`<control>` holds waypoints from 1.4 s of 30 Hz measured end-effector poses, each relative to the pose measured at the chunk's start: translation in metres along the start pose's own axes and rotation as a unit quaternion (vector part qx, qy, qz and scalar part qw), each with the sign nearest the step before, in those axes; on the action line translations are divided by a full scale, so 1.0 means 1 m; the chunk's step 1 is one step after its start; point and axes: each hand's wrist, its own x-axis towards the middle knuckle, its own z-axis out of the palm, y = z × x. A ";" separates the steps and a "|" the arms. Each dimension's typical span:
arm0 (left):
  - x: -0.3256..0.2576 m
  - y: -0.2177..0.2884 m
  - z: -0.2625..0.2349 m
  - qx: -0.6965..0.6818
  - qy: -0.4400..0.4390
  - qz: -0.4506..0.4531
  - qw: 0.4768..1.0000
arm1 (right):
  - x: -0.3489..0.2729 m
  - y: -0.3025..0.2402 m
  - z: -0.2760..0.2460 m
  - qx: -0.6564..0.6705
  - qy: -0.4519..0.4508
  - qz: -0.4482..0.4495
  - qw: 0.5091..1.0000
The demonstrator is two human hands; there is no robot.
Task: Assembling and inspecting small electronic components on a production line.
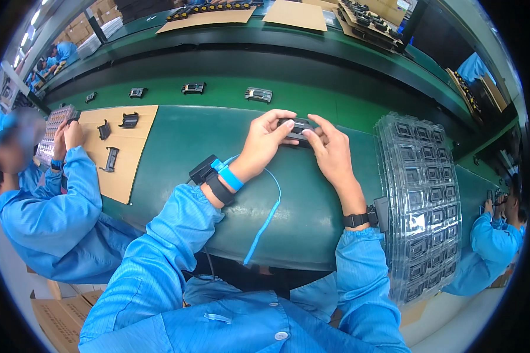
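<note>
Both my hands grip one small black plastic housing (298, 130) over the far part of the green table mat. My left hand (264, 141) pinches its left end, thumb on top and fingers behind. On its right end, my right hand (332, 150) presses with the thumb while the fingers curl round the far side. The underside of the housing is hidden. A blue wrist strap (226, 175) circles my left wrist, and its coiled cord (264, 229) trails over the mat. A black band (357, 220) sits on my right wrist.
Stacked clear plastic trays (421, 217) with dark parts stand at my right. Several small units lie along the green strip beyond, one of them a grey unit (258, 94). To the left, cardboard (132, 170) holds black parts beside a co-worker (59, 200). A shelf (229, 44) spans the back.
</note>
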 end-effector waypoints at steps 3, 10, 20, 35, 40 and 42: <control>0.001 -0.001 -0.005 -0.012 0.038 0.005 0.999 | -0.001 -0.002 0.001 0.041 -0.001 -0.037 0.998; 0.001 -0.002 -0.004 -0.023 0.021 0.006 1.000 | -0.001 0.004 0.004 0.022 0.023 -0.129 0.991; -0.001 -0.001 -0.004 -0.013 0.003 -0.001 1.000 | -0.001 0.002 0.003 0.004 0.020 -0.120 0.993; 0.001 0.014 -0.002 0.052 -0.052 0.057 0.996 | 0.006 0.018 0.011 0.312 0.031 0.000 0.950; 0.000 0.011 -0.004 0.078 -0.072 0.060 0.992 | 0.005 0.016 0.006 0.316 0.028 0.004 0.948; -0.002 0.011 -0.004 0.082 -0.065 0.060 0.993 | 0.004 0.017 0.005 0.301 0.027 0.005 0.953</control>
